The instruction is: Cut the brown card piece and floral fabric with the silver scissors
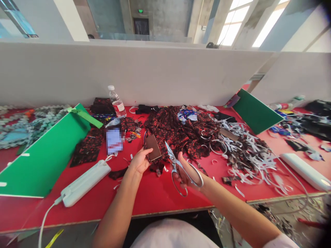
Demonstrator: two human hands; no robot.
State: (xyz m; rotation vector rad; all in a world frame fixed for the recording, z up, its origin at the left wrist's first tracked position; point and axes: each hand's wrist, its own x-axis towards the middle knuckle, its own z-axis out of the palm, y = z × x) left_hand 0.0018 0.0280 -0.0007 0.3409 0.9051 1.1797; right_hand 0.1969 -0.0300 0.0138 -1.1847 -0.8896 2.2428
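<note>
The right hand point(184, 171), fingers through the handles, holds scissors point(181, 167), blades pointing up-left; the left hand point(141, 160) pinches a brown card point(153, 147).

I found almost nothing I could read. The water bottle point(117, 102) behind the green board point(46, 155) carried a red label, but its print was too small for me to make out. Just in front of the bottle lay a white card point(114, 140) whose face was blurred, so no words showed. Far behind the bottle, above a dark doorway, a small green sign point(140, 11) glowed, its lettering too tiny to read.
</note>
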